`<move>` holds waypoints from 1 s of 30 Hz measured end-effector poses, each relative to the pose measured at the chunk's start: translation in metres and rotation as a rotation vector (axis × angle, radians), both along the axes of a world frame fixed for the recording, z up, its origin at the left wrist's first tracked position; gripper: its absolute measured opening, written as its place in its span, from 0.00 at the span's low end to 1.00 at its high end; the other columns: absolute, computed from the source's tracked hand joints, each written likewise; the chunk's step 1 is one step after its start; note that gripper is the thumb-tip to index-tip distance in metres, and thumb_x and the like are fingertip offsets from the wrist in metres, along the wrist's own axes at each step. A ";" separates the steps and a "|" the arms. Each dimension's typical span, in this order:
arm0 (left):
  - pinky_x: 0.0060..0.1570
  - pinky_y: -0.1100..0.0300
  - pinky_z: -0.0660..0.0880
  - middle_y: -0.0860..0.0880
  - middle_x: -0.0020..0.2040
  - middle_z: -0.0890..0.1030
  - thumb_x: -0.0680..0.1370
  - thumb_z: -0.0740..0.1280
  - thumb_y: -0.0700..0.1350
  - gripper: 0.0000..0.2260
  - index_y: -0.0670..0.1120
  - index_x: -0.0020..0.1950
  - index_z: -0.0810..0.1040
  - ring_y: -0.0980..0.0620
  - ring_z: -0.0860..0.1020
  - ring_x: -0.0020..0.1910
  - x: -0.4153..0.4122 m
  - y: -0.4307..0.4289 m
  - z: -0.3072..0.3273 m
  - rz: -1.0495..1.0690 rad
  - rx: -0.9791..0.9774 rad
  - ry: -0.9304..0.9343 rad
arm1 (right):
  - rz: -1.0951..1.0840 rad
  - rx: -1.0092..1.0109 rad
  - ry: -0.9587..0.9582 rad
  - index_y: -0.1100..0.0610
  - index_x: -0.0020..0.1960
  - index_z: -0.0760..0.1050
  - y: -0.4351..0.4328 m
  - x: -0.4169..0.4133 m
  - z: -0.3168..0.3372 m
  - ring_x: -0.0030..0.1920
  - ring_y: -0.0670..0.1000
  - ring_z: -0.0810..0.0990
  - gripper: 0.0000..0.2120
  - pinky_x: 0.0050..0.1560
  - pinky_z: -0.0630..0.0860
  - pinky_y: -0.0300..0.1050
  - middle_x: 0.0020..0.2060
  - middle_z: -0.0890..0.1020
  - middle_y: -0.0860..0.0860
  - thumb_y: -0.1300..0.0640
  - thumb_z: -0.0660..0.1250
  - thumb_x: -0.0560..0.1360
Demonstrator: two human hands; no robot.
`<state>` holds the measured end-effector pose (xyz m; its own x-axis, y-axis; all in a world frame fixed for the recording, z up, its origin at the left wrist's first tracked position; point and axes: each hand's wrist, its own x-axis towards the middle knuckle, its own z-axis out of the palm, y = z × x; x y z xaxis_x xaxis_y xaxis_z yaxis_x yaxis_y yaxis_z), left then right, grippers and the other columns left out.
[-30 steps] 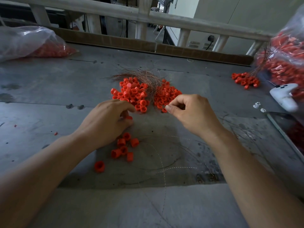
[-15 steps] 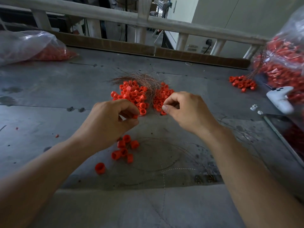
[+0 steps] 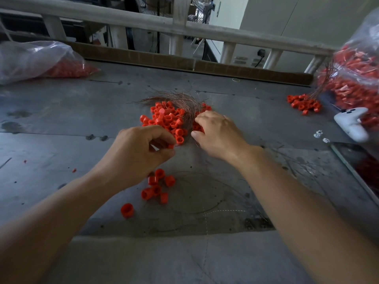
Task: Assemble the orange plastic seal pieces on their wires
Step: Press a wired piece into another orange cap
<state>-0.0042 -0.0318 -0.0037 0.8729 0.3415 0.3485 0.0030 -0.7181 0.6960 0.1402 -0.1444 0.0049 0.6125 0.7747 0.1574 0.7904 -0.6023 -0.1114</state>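
A pile of orange plastic seal pieces [image 3: 166, 119] lies mid-table, with a bundle of thin coppery wires [image 3: 180, 99] fanned over its far side. My left hand [image 3: 135, 152] hovers just before the pile and pinches one small orange piece [image 3: 171, 146] between thumb and fingertips. My right hand [image 3: 219, 134] reaches into the pile's right part, thumb and fingers curled round orange pieces [image 3: 198, 128] there. Several loose orange caps [image 3: 156, 187] lie under my left wrist, and a single cap [image 3: 127, 210] sits nearer to me.
Clear bags of orange parts lie at the far left [image 3: 34, 60] and far right [image 3: 356, 78]. A small orange cluster with wires [image 3: 303, 103], a white controller [image 3: 350, 124] and a dark flat panel [image 3: 361, 162] sit at the right. Stray wires [image 3: 205, 201] curl on the grey table.
My right hand has moved forward from a raised pinch down onto the right part of the pile. My left hand stays in place, still pinching its orange piece.
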 end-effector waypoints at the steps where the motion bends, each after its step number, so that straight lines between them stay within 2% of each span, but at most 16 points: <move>1: 0.37 0.79 0.69 0.61 0.38 0.79 0.69 0.73 0.41 0.14 0.62 0.38 0.75 0.66 0.77 0.41 0.000 0.000 0.000 -0.001 -0.002 0.003 | 0.010 0.012 -0.001 0.61 0.65 0.69 -0.001 -0.001 0.001 0.67 0.52 0.65 0.19 0.67 0.58 0.47 0.66 0.70 0.54 0.52 0.59 0.78; 4: 0.37 0.80 0.69 0.61 0.38 0.79 0.69 0.73 0.42 0.15 0.62 0.39 0.75 0.67 0.77 0.40 0.001 0.000 -0.001 -0.001 -0.002 0.012 | 0.043 0.029 0.022 0.58 0.64 0.72 -0.004 -0.004 0.002 0.68 0.52 0.63 0.17 0.68 0.58 0.47 0.67 0.68 0.53 0.53 0.60 0.78; 7: 0.38 0.79 0.69 0.61 0.38 0.79 0.69 0.73 0.41 0.15 0.62 0.39 0.75 0.67 0.77 0.40 0.000 0.000 -0.001 -0.011 -0.003 0.018 | 0.063 0.014 0.067 0.55 0.63 0.74 -0.002 -0.003 0.001 0.73 0.51 0.54 0.15 0.71 0.51 0.48 0.73 0.58 0.52 0.54 0.60 0.78; 9: 0.37 0.79 0.69 0.62 0.38 0.79 0.69 0.73 0.41 0.15 0.62 0.39 0.75 0.68 0.77 0.40 -0.001 0.000 0.000 -0.016 -0.001 0.016 | 0.082 -0.027 0.083 0.55 0.65 0.71 0.001 -0.002 -0.001 0.74 0.49 0.49 0.16 0.72 0.48 0.49 0.74 0.55 0.51 0.54 0.59 0.78; 12: 0.36 0.79 0.69 0.62 0.37 0.79 0.69 0.73 0.41 0.14 0.62 0.39 0.75 0.68 0.77 0.40 0.000 0.000 0.000 -0.014 0.001 0.013 | 0.094 0.016 0.065 0.58 0.68 0.67 0.000 -0.001 -0.002 0.73 0.48 0.54 0.18 0.70 0.48 0.48 0.71 0.63 0.51 0.54 0.57 0.79; 15: 0.37 0.80 0.69 0.62 0.38 0.78 0.69 0.73 0.41 0.14 0.62 0.39 0.75 0.68 0.76 0.41 0.000 -0.001 0.000 -0.015 0.010 0.013 | 0.138 0.144 0.034 0.59 0.66 0.70 -0.005 -0.005 0.001 0.69 0.48 0.63 0.18 0.68 0.53 0.43 0.67 0.71 0.51 0.55 0.59 0.78; 18: 0.38 0.79 0.70 0.62 0.38 0.79 0.69 0.73 0.41 0.14 0.61 0.40 0.75 0.67 0.77 0.41 0.001 -0.001 -0.001 -0.022 0.004 0.020 | 0.163 0.305 0.071 0.60 0.60 0.76 -0.010 -0.012 0.007 0.59 0.48 0.73 0.14 0.59 0.61 0.33 0.58 0.77 0.53 0.58 0.64 0.75; 20: 0.38 0.78 0.70 0.61 0.39 0.80 0.69 0.73 0.41 0.14 0.61 0.40 0.76 0.66 0.77 0.41 0.000 0.000 -0.002 -0.018 -0.006 0.017 | 0.159 0.444 0.124 0.60 0.53 0.80 -0.015 -0.017 0.011 0.50 0.45 0.75 0.10 0.51 0.65 0.28 0.50 0.80 0.52 0.62 0.68 0.73; 22: 0.38 0.78 0.71 0.60 0.39 0.80 0.69 0.73 0.41 0.14 0.60 0.40 0.76 0.66 0.77 0.40 0.000 0.001 -0.001 -0.020 -0.030 0.013 | 0.141 0.592 0.156 0.59 0.47 0.80 -0.020 -0.022 0.012 0.42 0.43 0.76 0.06 0.45 0.69 0.27 0.40 0.79 0.47 0.65 0.69 0.71; 24: 0.39 0.76 0.73 0.58 0.39 0.81 0.69 0.73 0.39 0.14 0.60 0.41 0.76 0.64 0.79 0.40 0.000 0.001 -0.001 -0.035 -0.104 0.003 | 0.114 0.695 0.202 0.57 0.46 0.76 -0.024 -0.025 0.011 0.38 0.42 0.76 0.07 0.42 0.72 0.28 0.35 0.76 0.41 0.66 0.69 0.71; 26: 0.41 0.70 0.77 0.55 0.37 0.82 0.67 0.73 0.41 0.16 0.61 0.44 0.76 0.60 0.80 0.39 -0.001 0.000 0.000 -0.042 -0.230 -0.016 | 0.095 0.738 0.232 0.56 0.47 0.75 -0.026 -0.028 0.009 0.38 0.41 0.77 0.09 0.41 0.74 0.30 0.34 0.75 0.39 0.66 0.69 0.71; 28: 0.41 0.64 0.79 0.57 0.39 0.82 0.63 0.73 0.48 0.20 0.64 0.50 0.72 0.57 0.81 0.38 -0.003 0.002 0.003 -0.051 -0.360 -0.042 | 0.110 0.742 0.221 0.58 0.47 0.77 -0.028 -0.029 0.009 0.38 0.38 0.77 0.08 0.43 0.74 0.28 0.35 0.75 0.38 0.67 0.69 0.70; 30: 0.40 0.64 0.79 0.56 0.39 0.82 0.58 0.71 0.54 0.27 0.68 0.55 0.68 0.56 0.82 0.37 -0.005 0.004 0.005 -0.083 -0.448 -0.084 | 0.140 0.737 0.217 0.59 0.46 0.79 -0.030 -0.031 0.010 0.38 0.37 0.76 0.07 0.43 0.74 0.27 0.36 0.74 0.37 0.67 0.70 0.70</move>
